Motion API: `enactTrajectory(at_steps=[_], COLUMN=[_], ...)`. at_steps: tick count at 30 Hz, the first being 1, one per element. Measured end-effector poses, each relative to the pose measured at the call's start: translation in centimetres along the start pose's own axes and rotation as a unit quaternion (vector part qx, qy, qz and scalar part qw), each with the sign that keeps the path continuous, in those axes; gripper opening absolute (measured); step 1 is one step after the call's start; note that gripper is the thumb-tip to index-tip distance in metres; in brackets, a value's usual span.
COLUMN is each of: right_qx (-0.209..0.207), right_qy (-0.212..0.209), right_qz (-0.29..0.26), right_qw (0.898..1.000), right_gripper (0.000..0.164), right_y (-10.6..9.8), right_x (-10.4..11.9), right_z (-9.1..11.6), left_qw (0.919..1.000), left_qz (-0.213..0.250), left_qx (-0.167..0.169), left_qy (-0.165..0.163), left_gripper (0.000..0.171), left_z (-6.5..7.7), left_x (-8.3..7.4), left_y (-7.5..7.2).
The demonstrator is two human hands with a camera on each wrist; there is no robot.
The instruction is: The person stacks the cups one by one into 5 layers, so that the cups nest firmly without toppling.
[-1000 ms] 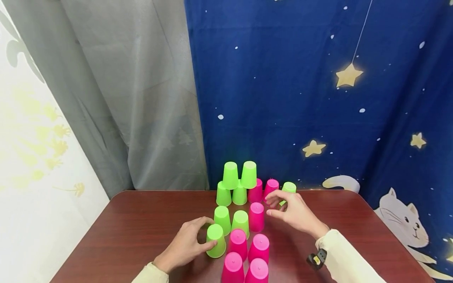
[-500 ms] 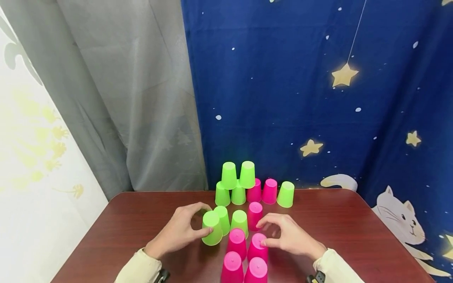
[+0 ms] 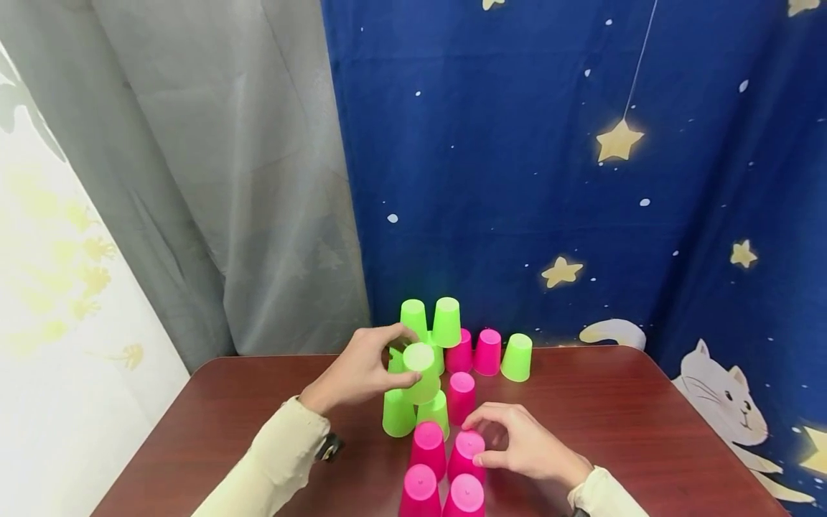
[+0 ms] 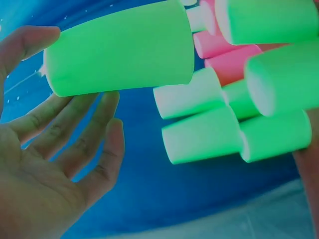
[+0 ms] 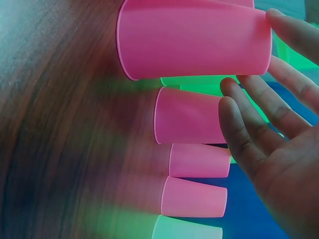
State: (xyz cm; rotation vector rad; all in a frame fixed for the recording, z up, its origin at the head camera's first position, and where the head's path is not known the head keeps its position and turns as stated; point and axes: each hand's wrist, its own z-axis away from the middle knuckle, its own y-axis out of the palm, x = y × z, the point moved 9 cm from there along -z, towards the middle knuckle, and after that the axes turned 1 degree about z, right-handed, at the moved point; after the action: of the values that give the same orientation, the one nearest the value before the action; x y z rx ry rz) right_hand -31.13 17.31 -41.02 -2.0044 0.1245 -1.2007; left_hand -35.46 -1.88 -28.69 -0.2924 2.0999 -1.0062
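Note:
My left hand (image 3: 365, 362) grips an upside-down green cup (image 3: 421, 377) between thumb and fingers. The cup is raised, overlapping two upright-standing inverted green cups (image 3: 398, 416) in the head view; in the left wrist view, the held cup (image 4: 122, 50) sits apart from the others. My right hand (image 3: 526, 445) pinches the top of an inverted pink cup (image 3: 466, 446), thumb on the near side. That pink cup (image 5: 194, 40) has its rim at the table in the right wrist view. Beside it stands another pink cup (image 3: 428, 444).
Behind the left hand, two green cups (image 3: 446, 322) rest on lower cups. To their right stand pink cups (image 3: 487, 352) and a green cup (image 3: 517, 357). More pink cups (image 3: 420, 485) stand near the front of the brown table (image 3: 601, 409). Curtains hang behind.
My left hand has lifted the green cup off the table and carried it up and right. My right hand has come from the back cups down to the pink cup.

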Motion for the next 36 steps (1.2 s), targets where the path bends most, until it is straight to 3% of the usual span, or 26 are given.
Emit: enactTrajectory(at_steps=[11,19,23,27,31,36], right_qx=[-0.012,-0.011,-0.009,-0.012,-0.007,-0.005], right_qy=[-0.025,-0.015,-0.010,-0.015,-0.007,-0.006], right_qz=[-0.011,-0.020,-0.019,-0.013,-0.026,-0.029], right_qw=[1.000,1.000,1.000,1.000,1.000,1.000], right_gripper=[0.043,0.041,0.040,0.041,0.039,0.040], right_y=[-0.1,0.3,0.5,0.5,0.6,0.8], right_x=[0.5,0.1,-0.1,-0.1,-0.2,-0.1], right_z=[0.1,0.2,0.2,0.2,0.1,0.1], left_qw=[0.9997,0.9995,0.9985,0.9972,0.9940,0.9902], left_qz=[0.007,-0.016,-0.021,-0.028,-0.037,-0.035], left_qx=[-0.013,-0.011,-0.006,-0.026,-0.051,-0.058], left_qy=[0.020,-0.025,-0.049,-0.064,-0.090,-0.122], left_gripper=[0.037,0.038,0.041,0.040,0.040,0.043], left_z=[-7.2,-11.2,-12.6,-13.6,-13.9,-14.0], left_x=[-1.4,0.5,1.7,2.6,3.7,4.9], left_y=[1.7,4.1,5.4,6.3,6.8,7.7])
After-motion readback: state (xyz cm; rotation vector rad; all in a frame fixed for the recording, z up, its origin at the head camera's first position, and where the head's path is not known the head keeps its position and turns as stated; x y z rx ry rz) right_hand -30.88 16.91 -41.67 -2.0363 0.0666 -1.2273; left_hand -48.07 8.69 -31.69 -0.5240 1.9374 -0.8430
